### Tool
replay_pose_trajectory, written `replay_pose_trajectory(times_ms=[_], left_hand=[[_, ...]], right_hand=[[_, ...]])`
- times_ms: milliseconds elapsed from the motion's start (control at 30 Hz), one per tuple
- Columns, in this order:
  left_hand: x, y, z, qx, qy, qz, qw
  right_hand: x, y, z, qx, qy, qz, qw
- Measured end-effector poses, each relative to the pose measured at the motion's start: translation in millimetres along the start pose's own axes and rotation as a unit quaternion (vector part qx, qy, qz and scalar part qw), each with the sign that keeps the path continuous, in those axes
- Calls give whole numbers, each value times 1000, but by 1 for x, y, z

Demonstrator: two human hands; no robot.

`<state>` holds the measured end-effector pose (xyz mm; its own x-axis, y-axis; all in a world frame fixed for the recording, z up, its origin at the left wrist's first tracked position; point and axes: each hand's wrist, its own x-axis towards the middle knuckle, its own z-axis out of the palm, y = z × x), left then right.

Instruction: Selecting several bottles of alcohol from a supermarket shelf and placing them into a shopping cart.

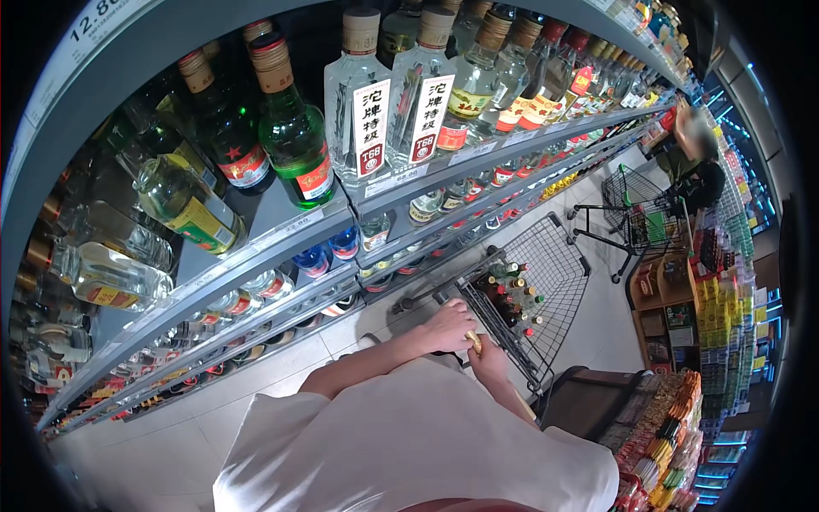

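Note:
Close in front of my body, my left hand (452,325) and my right hand (490,360) meet around a small gold-coloured object (473,342), perhaps a bottle's neck or cap. Fingers hide most of it. Just beyond my hands stands a wire shopping cart (555,256). Several bottles (516,294) with coloured caps are grouped upright at its near end. Part of the cart's near frame runs beside my right forearm. On my left, a grey store shelf (397,192) carries clear liquor bottles (358,96) and green glass bottles (294,128).
Lower shelf rows hold more bottles (269,281). Farther up the aisle, a person in dark clothing (697,182) is at a second cart (633,211). To the right are a wooden display rack (662,301), a dark bin-like stand (585,400) and piled packaged goods (659,435).

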<state>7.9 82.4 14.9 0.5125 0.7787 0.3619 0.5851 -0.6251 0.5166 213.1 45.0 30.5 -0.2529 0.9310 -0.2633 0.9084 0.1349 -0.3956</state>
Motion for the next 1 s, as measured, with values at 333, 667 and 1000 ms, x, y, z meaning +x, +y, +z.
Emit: replay_pose_trajectory(times_ms=[333,667,1000], left_hand=[[-1,1,-6,-54,13,0,998],[-77,-22,-80,-216,51,-210,952],[-383,-107,35,-54,-242,-678,692]], right_hand=[[-1,6,6,15,48,-27,998],[-1,-8,-24,-8,-84,10,996],[62,-180,-177,50,55,-357,931]])
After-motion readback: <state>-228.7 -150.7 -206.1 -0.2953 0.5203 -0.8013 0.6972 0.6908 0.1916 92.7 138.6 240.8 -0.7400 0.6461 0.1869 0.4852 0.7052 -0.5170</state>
